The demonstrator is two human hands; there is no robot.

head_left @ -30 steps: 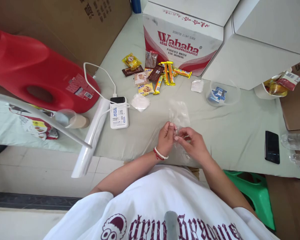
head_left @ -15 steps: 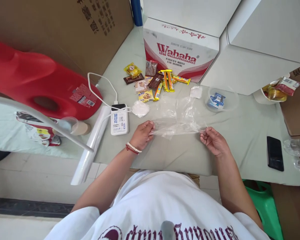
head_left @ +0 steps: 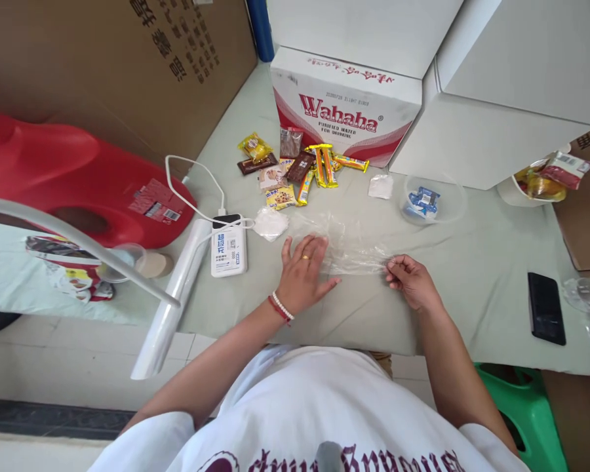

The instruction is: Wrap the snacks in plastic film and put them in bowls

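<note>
A sheet of clear plastic film (head_left: 356, 255) lies crumpled on the table in front of me. My left hand (head_left: 305, 269) rests flat on its left part, fingers spread, with a ring and bracelets showing. At the right end, my right hand (head_left: 409, 278) pinches the film's near corner between thumb and fingers. A white crumpled packet (head_left: 271, 223) sits just beyond my left hand, and a flat white packet (head_left: 380, 186) lies farther off to the right. Wrapped snacks (head_left: 299, 167) are heaped beyond the film.
Left of the film are a white power bank (head_left: 229, 252) with its cable, a plastic roll (head_left: 172, 305) and a red jug (head_left: 78, 170). A Wahaba-style water carton (head_left: 347, 108) stands behind. Rightward are a clear tub (head_left: 432, 200), a snack bowl (head_left: 531, 187) and a phone (head_left: 546, 308).
My left hand has let go of the film's left corner, moved rightward and spread flat on it. My right hand still pinches its corner. The film now looks more bunched.
</note>
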